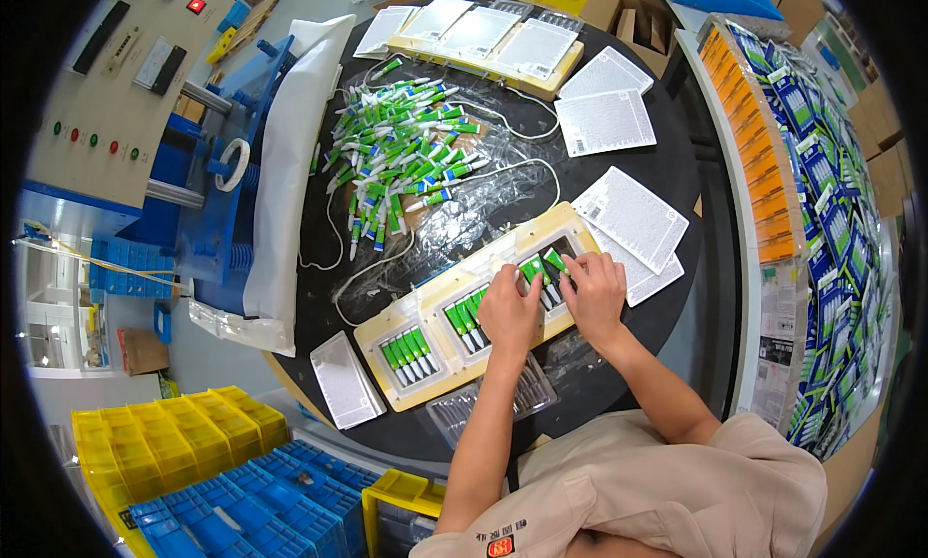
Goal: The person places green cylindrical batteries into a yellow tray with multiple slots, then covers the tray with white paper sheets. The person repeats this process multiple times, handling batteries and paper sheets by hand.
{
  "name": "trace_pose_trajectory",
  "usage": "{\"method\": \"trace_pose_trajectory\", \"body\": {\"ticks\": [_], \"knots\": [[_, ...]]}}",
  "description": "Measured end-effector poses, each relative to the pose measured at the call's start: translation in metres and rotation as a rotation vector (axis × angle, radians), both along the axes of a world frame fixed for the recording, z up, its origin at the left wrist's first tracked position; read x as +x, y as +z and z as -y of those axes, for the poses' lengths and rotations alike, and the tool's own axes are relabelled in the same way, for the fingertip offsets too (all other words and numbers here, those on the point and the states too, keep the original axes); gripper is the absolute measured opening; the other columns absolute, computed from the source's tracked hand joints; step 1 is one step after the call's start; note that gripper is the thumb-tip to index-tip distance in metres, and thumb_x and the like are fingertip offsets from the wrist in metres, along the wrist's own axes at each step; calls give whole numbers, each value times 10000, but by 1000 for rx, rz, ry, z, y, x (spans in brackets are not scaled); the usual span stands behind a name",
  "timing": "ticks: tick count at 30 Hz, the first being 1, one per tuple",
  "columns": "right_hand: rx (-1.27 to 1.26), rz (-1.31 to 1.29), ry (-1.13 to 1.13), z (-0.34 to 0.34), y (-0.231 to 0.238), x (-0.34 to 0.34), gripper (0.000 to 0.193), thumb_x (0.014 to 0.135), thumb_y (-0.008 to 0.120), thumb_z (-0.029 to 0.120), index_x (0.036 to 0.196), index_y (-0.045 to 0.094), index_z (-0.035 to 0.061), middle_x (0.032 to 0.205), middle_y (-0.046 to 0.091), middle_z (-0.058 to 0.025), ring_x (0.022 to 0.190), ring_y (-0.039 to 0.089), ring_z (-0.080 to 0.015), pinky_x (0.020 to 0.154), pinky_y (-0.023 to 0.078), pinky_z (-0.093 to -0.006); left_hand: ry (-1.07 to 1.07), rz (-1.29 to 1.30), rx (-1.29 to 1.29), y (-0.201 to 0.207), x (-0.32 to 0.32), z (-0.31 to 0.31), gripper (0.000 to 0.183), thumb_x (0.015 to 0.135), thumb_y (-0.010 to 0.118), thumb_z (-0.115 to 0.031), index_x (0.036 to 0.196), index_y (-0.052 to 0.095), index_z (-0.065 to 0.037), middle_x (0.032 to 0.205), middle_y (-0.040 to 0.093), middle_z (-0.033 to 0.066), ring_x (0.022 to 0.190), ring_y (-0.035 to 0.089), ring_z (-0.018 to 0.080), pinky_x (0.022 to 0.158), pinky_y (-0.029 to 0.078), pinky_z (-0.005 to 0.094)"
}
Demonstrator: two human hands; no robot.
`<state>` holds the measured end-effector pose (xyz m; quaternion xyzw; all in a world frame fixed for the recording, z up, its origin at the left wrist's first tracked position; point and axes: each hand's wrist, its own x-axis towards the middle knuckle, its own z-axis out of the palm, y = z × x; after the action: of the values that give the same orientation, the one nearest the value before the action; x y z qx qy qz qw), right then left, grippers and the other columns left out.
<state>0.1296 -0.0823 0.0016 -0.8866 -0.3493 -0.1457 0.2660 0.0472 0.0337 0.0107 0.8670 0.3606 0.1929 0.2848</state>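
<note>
Both hands work over the right-hand window of a pale yellow fixture (pixel 464 365). My left hand (pixel 509 312) is curled, thumb and fingertips against a small green tube (pixel 532 267) in that window. Just to its right, my right hand (pixel 597 292) pinches another green-and-white tube (pixel 555 259), which is tilted. The fixture's left window holds a row of green tubes (pixel 408 355) with white tips. More tubes (pixel 467 318) lie side by side in the middle window, partly hidden by my left hand.
Beyond the fixture lies a heap of similar tubes (pixel 406 152). White cards (pixel 633 220) sit at the right, and a second fixture (pixel 483 46) at the back. Clear blister trays (pixel 493 399) lie nearest me. A white cable (pixel 556 176) crosses the black table. A blue press (pixel 217 210) stands left.
</note>
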Motion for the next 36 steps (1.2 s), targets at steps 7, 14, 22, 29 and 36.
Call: {"method": "trace_pose_trajectory", "body": {"ticks": [7, 14, 22, 29, 36], "knots": [[20, -50, 65, -5, 0, -8, 253, 826, 760, 163, 1065, 742, 82, 897, 605, -28, 903, 576, -226, 798, 419, -396, -5, -14, -1, -1, 0, -1, 320, 817, 825, -278, 864, 593, -63, 715, 617, 98, 618, 625, 318, 552, 474, 428], [21, -75, 100, -9, 5, -5, 250, 867, 725, 144, 1102, 743, 59, 922, 627, -40, 915, 580, -237, 823, 418, -402, -28, 26, -64, 4, -3, -1, 267, 871, 777, -256, 945, 635, -43, 760, 620, 105, 650, 615, 290, 590, 478, 407], [473, -916, 307, 16, 46, -5, 208, 893, 789, 148, 996, 728, -22, 875, 643, -36, 636, 533, -66, 568, 445, -235, -2, 402, -1051, 11, -19, 17, 638, 1108, 294, -508, 1422, 568, -25, 1218, 633, 89, 1080, 603, 155, 870, 466, 299], [661, -1676, 238, 31, 41, 20, 168, 938, 750, 151, 1011, 708, 5, 836, 676, -18, 727, 628, -74, 655, 484, -224, -105, 433, -1347, 19, -18, 33, 728, 1097, 200, -579, 1481, 502, -39, 1435, 539, 80, 1295, 481, 186, 1107, 358, 352], [612, -926, 21, 48, 34, 35, 229, 897, 746, 22, 1117, 714, -33, 875, 709, -74, 784, 717, -148, 695, 556, -250, -451, 34, 100, 15, -32, 33, 541, 988, 625, -296, 1461, 509, -60, 1483, 516, 136, 1397, 461, 318, 1185, 313, 537]]}}
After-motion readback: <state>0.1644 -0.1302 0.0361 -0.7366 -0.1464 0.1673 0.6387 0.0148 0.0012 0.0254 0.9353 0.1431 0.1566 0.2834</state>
